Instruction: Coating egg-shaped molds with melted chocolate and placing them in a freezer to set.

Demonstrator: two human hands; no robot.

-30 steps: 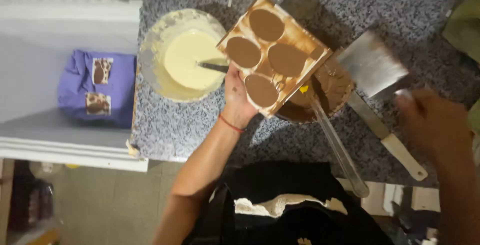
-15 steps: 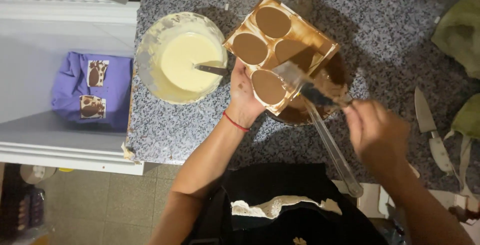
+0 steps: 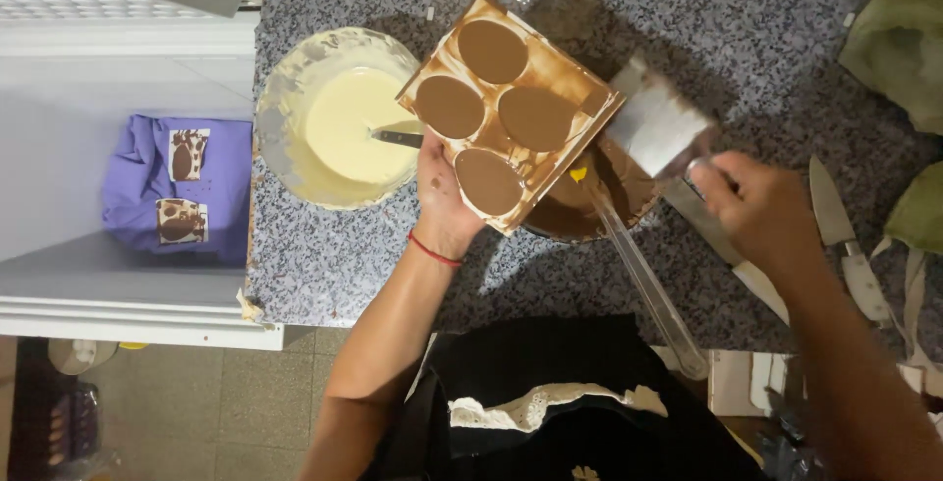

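Chocolate mould (image 3: pixel 511 108) above left hand (image 3: pixel 447 201)

Bowl of chocolate (image 3: pixel 599 208) half hidden under mould (image 3: pixel 511 113); scraper (image 3: pixel 656 127) blurred.

A purple package (image 3: pixel 177 186) lies on the white shelf (image 3: pixel 118 289) at the left, beside the grey speckled surface (image 3: pixel 324 265); it is soft and bag-like; two small square labels sit on it, one above the other (image 3: pixel 188 154), each white with brown shapes (image 3: pixel 181 221).
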